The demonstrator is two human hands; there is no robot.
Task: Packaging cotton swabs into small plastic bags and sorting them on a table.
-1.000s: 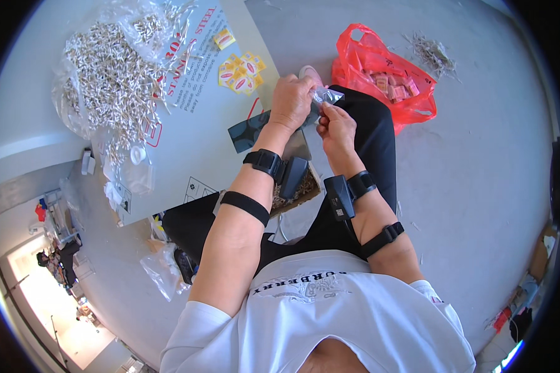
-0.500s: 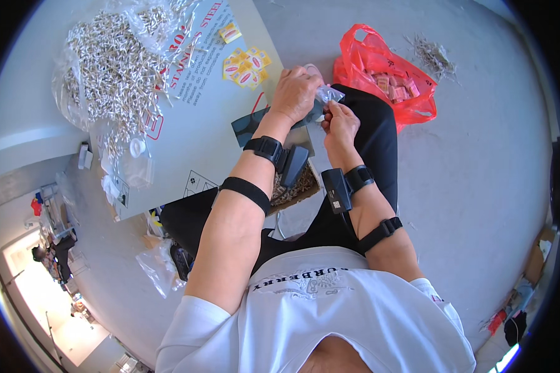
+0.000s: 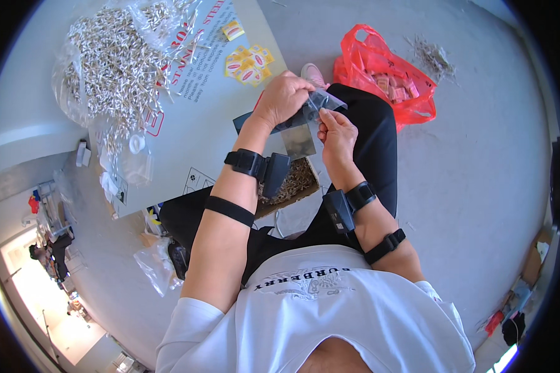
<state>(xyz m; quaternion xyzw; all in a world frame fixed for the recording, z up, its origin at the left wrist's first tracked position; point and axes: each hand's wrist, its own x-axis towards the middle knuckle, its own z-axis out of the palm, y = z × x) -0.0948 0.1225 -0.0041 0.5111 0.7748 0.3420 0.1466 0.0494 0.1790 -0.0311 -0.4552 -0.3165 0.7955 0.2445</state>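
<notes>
Between my hands, just past the table's edge and above my thigh, is a small clear plastic bag (image 3: 320, 99). My left hand (image 3: 283, 99) pinches its near-left side, fingers bent and pressed together. My right hand (image 3: 338, 133) grips its lower edge between thumb and forefinger. Whether anything is inside the bag is too small to tell. Below my left hand a dark flat sheet (image 3: 242, 120) lies at the table's edge, partly covered by that hand. Small yellow-and-white packets (image 3: 250, 64) lie on the table beyond my left hand, with a single yellow packet (image 3: 233, 30) farther away.
A big heap of small thin sticks (image 3: 112, 68) in clear plastic covers the left of the table (image 3: 199, 124). Below my hands stands an open box (image 3: 292, 186) of brownish pieces. On the floor at right sits a red plastic bag (image 3: 354, 62) holding pink packs.
My left hand has moved left and slightly down, away from my right hand. The clear bag now shows stretched wider between them. My right hand has shifted slightly left and down.
</notes>
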